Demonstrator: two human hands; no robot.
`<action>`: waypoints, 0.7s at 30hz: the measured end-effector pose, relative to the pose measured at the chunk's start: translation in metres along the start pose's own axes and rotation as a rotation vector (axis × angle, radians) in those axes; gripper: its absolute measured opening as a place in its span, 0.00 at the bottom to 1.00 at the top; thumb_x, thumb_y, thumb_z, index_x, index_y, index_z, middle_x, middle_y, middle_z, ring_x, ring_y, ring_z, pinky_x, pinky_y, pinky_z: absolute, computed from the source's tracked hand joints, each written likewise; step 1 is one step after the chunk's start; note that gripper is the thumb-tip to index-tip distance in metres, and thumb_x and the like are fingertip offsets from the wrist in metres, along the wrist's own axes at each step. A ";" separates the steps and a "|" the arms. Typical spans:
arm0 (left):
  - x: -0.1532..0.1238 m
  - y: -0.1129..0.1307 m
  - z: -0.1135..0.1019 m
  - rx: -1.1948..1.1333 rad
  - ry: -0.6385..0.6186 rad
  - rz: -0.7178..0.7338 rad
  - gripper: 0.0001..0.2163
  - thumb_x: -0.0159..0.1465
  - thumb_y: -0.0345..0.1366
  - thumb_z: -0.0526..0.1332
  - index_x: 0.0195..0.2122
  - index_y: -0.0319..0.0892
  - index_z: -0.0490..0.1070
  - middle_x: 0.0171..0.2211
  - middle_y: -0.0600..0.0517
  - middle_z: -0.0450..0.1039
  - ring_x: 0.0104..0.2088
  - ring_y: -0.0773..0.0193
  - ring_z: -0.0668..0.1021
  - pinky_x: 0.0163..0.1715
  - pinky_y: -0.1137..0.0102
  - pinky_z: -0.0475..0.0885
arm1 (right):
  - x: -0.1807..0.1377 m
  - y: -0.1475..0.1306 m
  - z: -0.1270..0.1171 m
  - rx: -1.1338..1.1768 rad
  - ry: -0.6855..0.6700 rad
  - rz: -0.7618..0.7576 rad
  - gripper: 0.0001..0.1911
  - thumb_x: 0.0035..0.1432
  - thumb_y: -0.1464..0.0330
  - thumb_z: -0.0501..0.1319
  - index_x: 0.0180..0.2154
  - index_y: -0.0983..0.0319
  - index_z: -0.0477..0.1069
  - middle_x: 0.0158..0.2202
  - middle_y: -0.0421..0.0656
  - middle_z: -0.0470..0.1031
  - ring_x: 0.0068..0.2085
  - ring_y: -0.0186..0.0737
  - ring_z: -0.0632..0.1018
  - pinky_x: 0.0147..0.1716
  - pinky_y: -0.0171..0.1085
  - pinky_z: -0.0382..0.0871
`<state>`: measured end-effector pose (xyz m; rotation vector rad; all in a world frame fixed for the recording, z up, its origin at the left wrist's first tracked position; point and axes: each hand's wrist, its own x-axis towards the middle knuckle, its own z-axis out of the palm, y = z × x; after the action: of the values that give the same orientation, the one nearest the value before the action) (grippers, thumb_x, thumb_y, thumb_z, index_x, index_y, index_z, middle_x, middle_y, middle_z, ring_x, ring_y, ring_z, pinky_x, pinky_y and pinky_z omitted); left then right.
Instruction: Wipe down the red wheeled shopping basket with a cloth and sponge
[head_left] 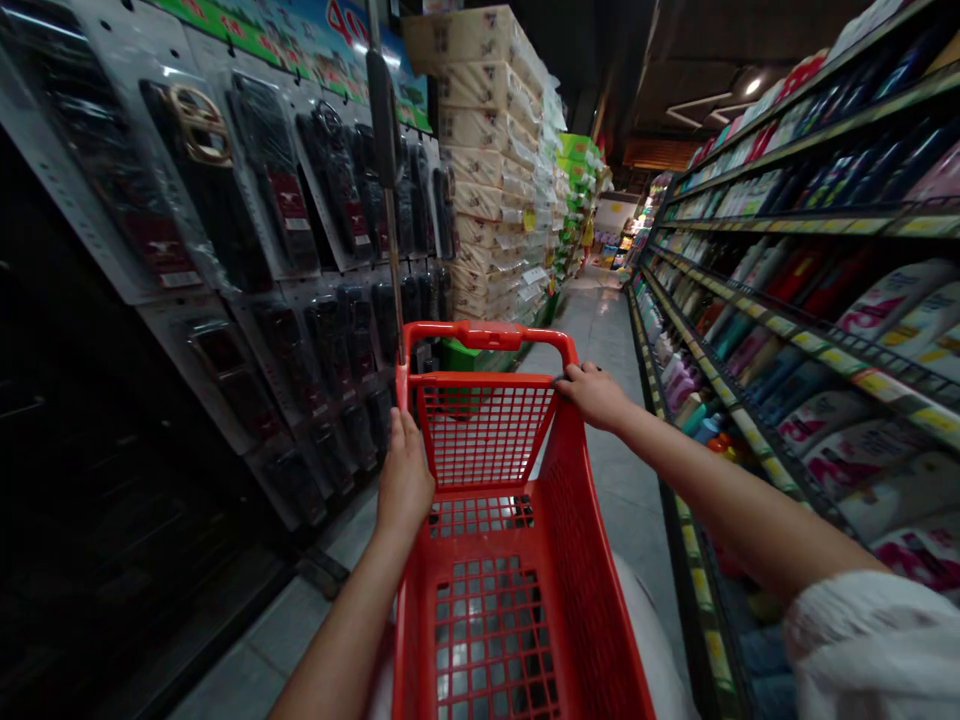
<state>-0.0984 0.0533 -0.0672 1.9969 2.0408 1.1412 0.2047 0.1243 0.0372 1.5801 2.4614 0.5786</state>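
A red plastic shopping cart point(592, 560) with grid panels stands directly in front of me, and nothing lies in its basket. Along its left upper rim, my left hand point(406, 478) holds on, its fingers pointing forward and partly hidden. My right hand point(596, 395) is closed over the far right corner of the rim, below the raised handle bar point(491, 336). A thin metal pole point(395, 250) with a dark sleeve rises from the cart's left front corner, ahead of my left hand.
Packaged belts point(281, 180) hang on a rack close at the left. Stacked wrapped cartons point(484, 180) stand behind them. Shelves of bottles point(825, 350) line the right side. The grey tiled aisle floor point(600, 310) runs ahead between them.
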 end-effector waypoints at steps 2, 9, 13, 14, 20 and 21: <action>0.000 0.009 -0.004 0.077 -0.020 -0.015 0.36 0.57 0.15 0.46 0.69 0.31 0.47 0.70 0.32 0.41 0.68 0.50 0.56 0.62 0.58 0.62 | -0.012 -0.010 -0.001 -0.048 -0.051 -0.140 0.16 0.66 0.71 0.51 0.46 0.60 0.75 0.49 0.52 0.72 0.50 0.52 0.68 0.41 0.42 0.65; 0.009 0.051 0.005 0.261 0.134 -0.132 0.25 0.64 0.20 0.43 0.64 0.16 0.54 0.66 0.22 0.46 0.68 0.42 0.54 0.63 0.51 0.58 | 0.009 -0.026 -0.004 -0.141 -0.048 -0.215 0.16 0.65 0.71 0.52 0.43 0.61 0.79 0.51 0.54 0.73 0.52 0.54 0.69 0.44 0.45 0.66; 0.005 0.050 0.014 0.263 0.139 -0.055 0.25 0.65 0.22 0.44 0.64 0.18 0.54 0.67 0.25 0.43 0.69 0.43 0.47 0.65 0.47 0.50 | 0.024 -0.053 0.027 -0.119 -0.209 -0.153 0.16 0.61 0.76 0.53 0.42 0.64 0.79 0.48 0.55 0.76 0.53 0.54 0.71 0.47 0.47 0.68; 0.004 0.048 0.014 0.264 0.120 -0.035 0.25 0.65 0.22 0.44 0.64 0.18 0.55 0.67 0.25 0.43 0.69 0.44 0.46 0.65 0.47 0.49 | 0.025 -0.065 0.038 -0.110 -0.259 -0.133 0.16 0.60 0.76 0.53 0.42 0.65 0.79 0.47 0.55 0.77 0.51 0.53 0.73 0.46 0.47 0.69; -0.002 0.042 0.013 0.290 0.051 -0.024 0.26 0.64 0.23 0.47 0.64 0.24 0.56 0.69 0.30 0.39 0.70 0.47 0.43 0.65 0.47 0.50 | 0.017 -0.142 0.113 -0.166 -0.456 0.013 0.17 0.52 0.73 0.60 0.45 0.67 0.76 0.46 0.60 0.76 0.49 0.60 0.75 0.38 0.55 0.76; -0.002 0.042 0.014 0.298 0.053 -0.024 0.26 0.64 0.24 0.48 0.64 0.25 0.56 0.69 0.30 0.39 0.70 0.47 0.43 0.65 0.48 0.50 | 0.016 -0.152 0.123 -0.177 -0.466 0.043 0.18 0.52 0.72 0.60 0.46 0.64 0.76 0.48 0.60 0.75 0.51 0.62 0.74 0.38 0.58 0.76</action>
<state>-0.0554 0.0526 -0.0551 2.0775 2.3770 0.9416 0.1120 0.1119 -0.1349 1.4979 1.9835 0.3686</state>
